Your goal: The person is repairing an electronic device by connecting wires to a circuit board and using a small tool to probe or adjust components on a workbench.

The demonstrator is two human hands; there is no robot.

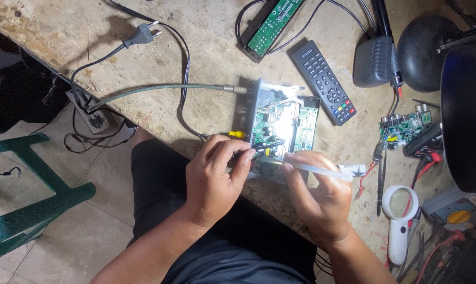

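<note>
Both hands at the opened box

We pinch a dark wire with our left hand (217, 173) over the circuit board (272, 123); our right hand (316, 194) holds a translucent stick (316, 169) at the board's near edge on the workbench (196, 31).

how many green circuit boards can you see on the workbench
3. One green circuit board inside the opened box under the hands, one long narrow green board at the top edge, one small green board with round jacks at right. Clutter at lower right may hide more.
</note>
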